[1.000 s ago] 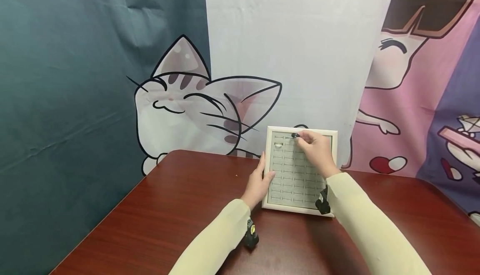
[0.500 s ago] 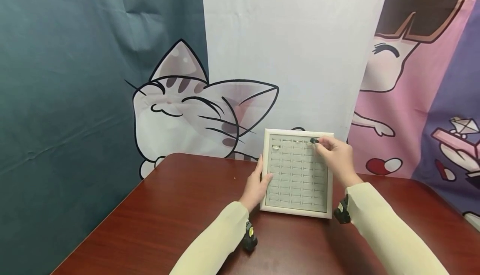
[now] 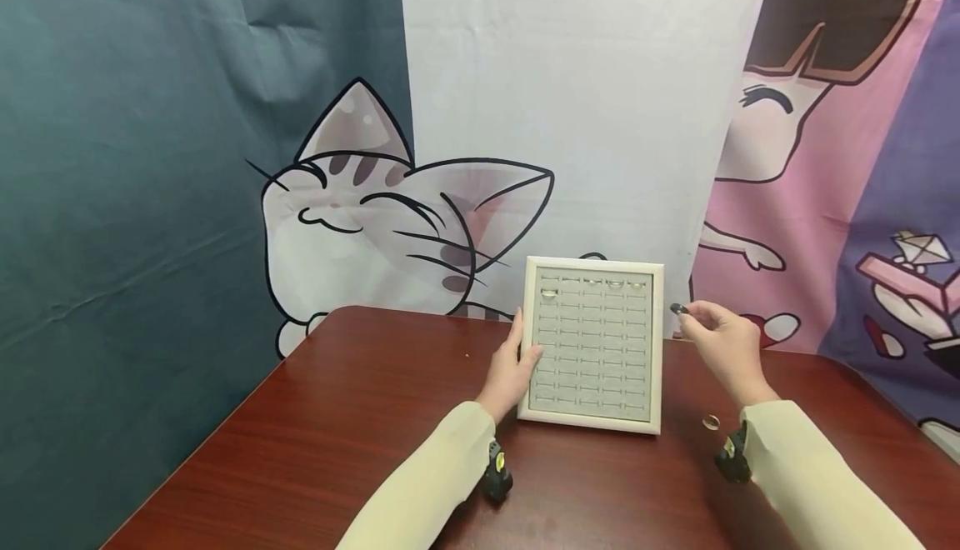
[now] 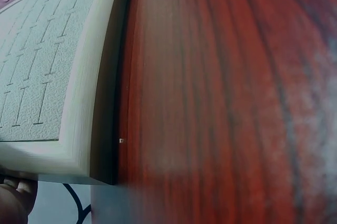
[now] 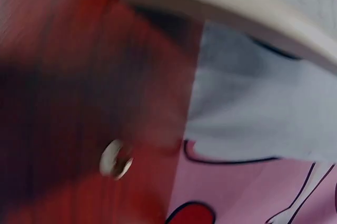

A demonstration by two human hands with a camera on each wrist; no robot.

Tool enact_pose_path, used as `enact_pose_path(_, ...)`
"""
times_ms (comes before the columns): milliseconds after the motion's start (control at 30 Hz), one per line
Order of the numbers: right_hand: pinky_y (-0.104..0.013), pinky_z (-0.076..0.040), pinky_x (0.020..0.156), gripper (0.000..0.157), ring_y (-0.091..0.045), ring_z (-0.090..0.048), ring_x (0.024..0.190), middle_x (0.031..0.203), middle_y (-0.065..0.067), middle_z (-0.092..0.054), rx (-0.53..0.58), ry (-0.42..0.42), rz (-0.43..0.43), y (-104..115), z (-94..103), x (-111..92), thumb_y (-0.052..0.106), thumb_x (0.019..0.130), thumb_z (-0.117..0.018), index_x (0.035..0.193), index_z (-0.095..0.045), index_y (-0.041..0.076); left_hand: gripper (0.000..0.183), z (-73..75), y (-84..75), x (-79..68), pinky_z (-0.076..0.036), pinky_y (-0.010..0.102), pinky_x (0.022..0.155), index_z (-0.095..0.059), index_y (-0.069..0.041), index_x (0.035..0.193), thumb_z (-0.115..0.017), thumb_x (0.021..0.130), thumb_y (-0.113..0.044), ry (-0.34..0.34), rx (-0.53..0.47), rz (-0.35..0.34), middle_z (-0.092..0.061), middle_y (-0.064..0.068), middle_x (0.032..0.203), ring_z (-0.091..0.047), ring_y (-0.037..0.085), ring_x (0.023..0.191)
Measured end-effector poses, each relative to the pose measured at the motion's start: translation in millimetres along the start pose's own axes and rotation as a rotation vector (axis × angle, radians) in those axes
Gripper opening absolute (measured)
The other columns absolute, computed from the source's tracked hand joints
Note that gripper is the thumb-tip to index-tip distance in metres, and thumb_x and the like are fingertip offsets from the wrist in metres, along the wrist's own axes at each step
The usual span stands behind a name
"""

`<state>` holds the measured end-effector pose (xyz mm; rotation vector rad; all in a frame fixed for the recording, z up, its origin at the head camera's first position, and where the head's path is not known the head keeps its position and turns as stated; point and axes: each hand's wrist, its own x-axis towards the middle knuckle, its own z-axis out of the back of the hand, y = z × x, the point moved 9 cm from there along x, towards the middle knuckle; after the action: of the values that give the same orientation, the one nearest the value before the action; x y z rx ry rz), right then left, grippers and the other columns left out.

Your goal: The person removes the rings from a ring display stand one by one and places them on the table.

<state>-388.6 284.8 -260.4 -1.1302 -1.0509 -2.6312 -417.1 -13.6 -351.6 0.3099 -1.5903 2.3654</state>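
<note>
A ring display board [image 3: 592, 350] with a cream frame and grey slotted padding stands leaning back on the table. My left hand [image 3: 508, 375] grips its left edge, thumb on the front and fingers at the side; fingertips of that hand [image 4: 16, 200] show in the left wrist view. Right of the board, my right hand [image 3: 723, 346] pinches a dark ring [image 3: 678, 309] between thumb and fingers, apart from the frame. Three rings sit toward the right of the top row, among them a silvery ring [image 3: 615, 285]. Another ring [image 3: 549, 293] is in the second row's left slot.
A loose ring [image 3: 710, 422] lies on the reddish-brown table [image 3: 360, 425] below my right forearm; the right wrist view shows a ring [image 5: 109, 161] there too. Printed curtains [image 3: 600, 100] hang just behind the table's far edge.
My right hand has moved rightward from the board's top row to beyond its right edge, with the dark ring. The top-right ring and the loose ring are now uncovered. My left hand keeps its hold.
</note>
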Motion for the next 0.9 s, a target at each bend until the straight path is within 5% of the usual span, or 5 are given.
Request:
enact_pose_path(467,-0.025,-0.029,0.059,0.013,0.009,-0.041,0.055,0.058,0.012,-0.062,-0.170,0.007,-0.046,-48,34.9,-31,0.019,0.084,-0.065,0.080,-0.068,0.007,0.069,-0.1,0.9,0.2,-0.045,0.038,0.089,-0.006,-0.036,0.149,-0.049,0.097,-0.023,0.003,-0.006,-0.002,-0.047,0.008,0.139,-0.060,0.015,0.096)
enact_pose_path(700,-0.033,-0.027,0.063,0.014,0.008,-0.039,0.055,0.064,-0.005,-0.066,-0.225,0.041,-0.100,-70,43.4,-57,0.018,0.083,-0.065,0.081,-0.068,0.004,0.069,-2.3,6.0,-3.0,-0.046,0.037,0.088,-0.005,-0.035,0.149,-0.049,0.097,-0.023,0.009,-0.014,0.001,-0.045,0.007,0.141,-0.059,0.014,0.097)
enact_pose_path(900,-0.034,-0.030,0.062,0.018,-0.011,-0.049,0.062,0.070,-0.009,-0.068,-0.269,0.113,-0.168,-84,49.0,-66,0.018,0.082,-0.063,0.085,-0.069,0.001,0.069,-0.2,2.0,0.5,-0.045,0.037,0.089,-0.006,-0.034,0.149,-0.050,0.097,-0.021,-0.001,-0.014,-0.009,-0.045,0.007,0.140,-0.059,0.015,0.097)
